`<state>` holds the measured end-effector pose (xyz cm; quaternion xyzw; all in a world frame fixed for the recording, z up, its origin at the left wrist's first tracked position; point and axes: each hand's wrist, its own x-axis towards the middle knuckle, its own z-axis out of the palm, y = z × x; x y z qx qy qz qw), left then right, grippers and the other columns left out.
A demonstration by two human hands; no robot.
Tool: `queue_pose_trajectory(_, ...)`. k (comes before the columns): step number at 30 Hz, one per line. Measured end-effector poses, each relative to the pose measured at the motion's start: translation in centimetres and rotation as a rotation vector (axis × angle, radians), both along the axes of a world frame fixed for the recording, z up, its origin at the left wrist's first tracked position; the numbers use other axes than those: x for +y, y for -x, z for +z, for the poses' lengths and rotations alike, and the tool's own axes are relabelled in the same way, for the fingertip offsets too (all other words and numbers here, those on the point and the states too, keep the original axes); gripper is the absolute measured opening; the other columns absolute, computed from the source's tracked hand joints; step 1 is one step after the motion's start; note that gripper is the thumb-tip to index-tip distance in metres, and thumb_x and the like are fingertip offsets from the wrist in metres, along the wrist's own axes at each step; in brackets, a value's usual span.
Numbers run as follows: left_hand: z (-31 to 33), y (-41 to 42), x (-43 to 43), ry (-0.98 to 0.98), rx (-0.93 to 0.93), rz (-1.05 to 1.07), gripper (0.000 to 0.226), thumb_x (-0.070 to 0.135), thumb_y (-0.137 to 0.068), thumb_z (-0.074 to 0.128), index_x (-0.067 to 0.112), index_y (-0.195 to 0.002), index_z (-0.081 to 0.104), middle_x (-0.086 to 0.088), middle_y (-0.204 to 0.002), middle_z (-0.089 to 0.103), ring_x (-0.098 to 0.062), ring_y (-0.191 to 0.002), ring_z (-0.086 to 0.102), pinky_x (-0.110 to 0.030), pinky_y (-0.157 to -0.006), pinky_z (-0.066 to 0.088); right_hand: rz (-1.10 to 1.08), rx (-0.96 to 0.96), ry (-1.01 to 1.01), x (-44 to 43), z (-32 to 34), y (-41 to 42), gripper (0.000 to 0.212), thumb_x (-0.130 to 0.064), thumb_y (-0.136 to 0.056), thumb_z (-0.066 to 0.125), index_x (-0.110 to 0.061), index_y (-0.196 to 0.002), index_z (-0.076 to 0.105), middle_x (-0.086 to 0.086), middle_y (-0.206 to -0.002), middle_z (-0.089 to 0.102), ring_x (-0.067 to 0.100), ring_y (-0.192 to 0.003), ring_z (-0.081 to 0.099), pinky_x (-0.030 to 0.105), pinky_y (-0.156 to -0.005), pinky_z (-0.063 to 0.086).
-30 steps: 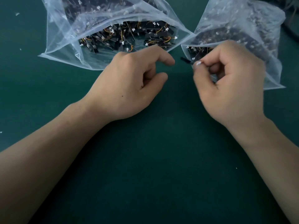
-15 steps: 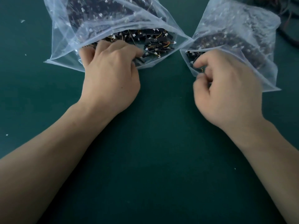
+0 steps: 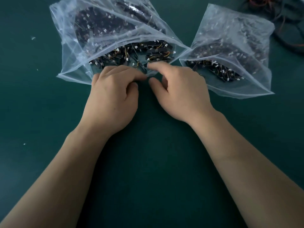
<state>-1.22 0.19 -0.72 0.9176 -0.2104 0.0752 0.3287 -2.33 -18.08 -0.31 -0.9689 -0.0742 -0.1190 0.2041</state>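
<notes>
Left bag (image 3: pixel 74 46) open — black wired parts (image 3: pixel 154 53) inside.

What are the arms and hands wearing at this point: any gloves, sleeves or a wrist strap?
Nothing worn is visible. The left hand and right hand are bare, with no gloves or rings in view. The left forearm and right forearm are uncovered down to the frame's lower edge: no sleeves, watch, wrist strap or cable.
</notes>
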Motion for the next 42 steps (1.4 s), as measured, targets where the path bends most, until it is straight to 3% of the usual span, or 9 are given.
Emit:
queue_pose_trajectory(6,0.1,0.7,0.7,-0.004,-0.05,0.005,0.03,0.013,-0.094,0.056,0.02,-0.115,0.076,0.008,-0.112,0.073,-0.026,-0.112,0.064,-0.057,-0.103,0.046,0.045,-0.009,-0.042,-0.6,-0.2,0.4,0.023,-0.041,-0.097,0.059,-0.036,-0.119,0.067,-0.018,-0.068,0.05,0.004,-0.064,0.048,0.032,-0.062,0.045)
queue_pose_trajectory(11,0.3,0.9,0.9,0.007,-0.097,0.078,0.026,0.01,-0.093,0.058,0.018,-0.106,0.079,0.007,-0.1,0.075,-0.023,-0.099,0.067,-0.048,-0.088,0.056,0.152,-0.263,-0.058,-0.3,0.4,0.5,0.037,-0.027,-0.095,0.066,-0.015,-0.13,0.069,0.007,-0.134,0.058,0.027,-0.121,0.054,0.042,-0.104,0.043)
queue_pose_trajectory(16,1.5,1.2,0.8,0.166,-0.123,0.318,0.029,0.019,-0.091,0.055,0.027,-0.098,0.081,0.008,-0.078,0.075,-0.015,-0.066,0.069,-0.041,-0.063,0.06,0.202,0.16,0.207,0.0,0.0,0.3,0.065,-0.065,-0.103,0.033,-0.03,-0.156,0.046,0.003,-0.17,0.024,0.026,-0.158,0.016,0.05,-0.126,0.011)
queue_pose_trajectory(19,1.6,1.6,0.3,0.112,-0.109,0.369,0.028,0.024,-0.09,0.053,0.031,-0.098,0.079,0.011,-0.085,0.074,-0.019,-0.074,0.069,-0.042,-0.067,0.059,0.188,0.081,0.182,-0.1,-0.2,0.3,0.061,-0.055,-0.105,0.041,-0.018,-0.152,0.051,0.0,-0.162,0.039,0.023,-0.151,0.029,0.041,-0.12,0.017)
queue_pose_trajectory(22,0.9,1.9,-0.3,-0.007,-0.045,0.292,0.033,0.027,-0.092,0.054,0.024,-0.116,0.076,0.008,-0.116,0.072,-0.024,-0.108,0.064,-0.042,-0.088,0.055,0.174,-0.041,0.043,-0.2,-0.4,0.5,0.042,-0.032,-0.104,0.057,-0.011,-0.139,0.064,-0.001,-0.145,0.056,0.021,-0.138,0.046,0.034,-0.114,0.026)
queue_pose_trajectory(27,0.9,1.6,0.0,-0.07,0.024,0.205,0.057,0.028,-0.093,0.055,0.022,-0.15,0.055,0.002,-0.143,0.061,-0.03,-0.126,0.058,-0.051,-0.106,0.048,0.345,-0.059,-0.211,-0.3,-0.3,0.7,0.019,-0.016,-0.098,0.067,-0.007,-0.108,0.08,0.003,-0.114,0.073,0.022,-0.108,0.067,0.042,-0.094,0.053)
queue_pose_trajectory(32,0.4,1.4,0.4,-0.084,-0.026,0.133,0.024,0.024,-0.092,0.06,0.024,-0.108,0.079,0.008,-0.122,0.071,-0.033,-0.111,0.059,-0.054,-0.099,0.048,0.344,-0.237,-0.445,-0.7,-0.1,0.8,0.025,-0.014,-0.098,0.066,-0.005,-0.075,0.067,0.009,-0.103,0.067,0.026,-0.098,0.064,0.038,-0.087,0.05)
queue_pose_trajectory(38,-0.1,1.2,0.6,-0.01,-0.023,0.116,0.023,0.008,-0.09,0.063,0.024,-0.096,0.079,0.01,-0.118,0.07,-0.03,-0.113,0.059,-0.054,-0.103,0.047,0.059,-0.129,-0.425,-1.0,-0.4,0.4,0.012,-0.009,-0.097,0.06,-0.014,-0.105,0.068,-0.01,-0.102,0.063,0.014,-0.099,0.059,0.03,-0.086,0.047)
queue_pose_trajectory(42,-0.3,1.5,1.1,0.063,-0.069,0.081,0.04,-0.011,-0.086,0.057,0.018,-0.096,0.082,0.002,-0.116,0.071,-0.028,-0.111,0.063,-0.043,-0.099,0.05,0.159,0.051,-0.298,-1.0,0.1,0.7,0.02,-0.018,-0.097,0.059,-0.021,-0.111,0.073,-0.018,-0.097,0.061,0.002,-0.084,0.056,0.029,-0.075,0.049)
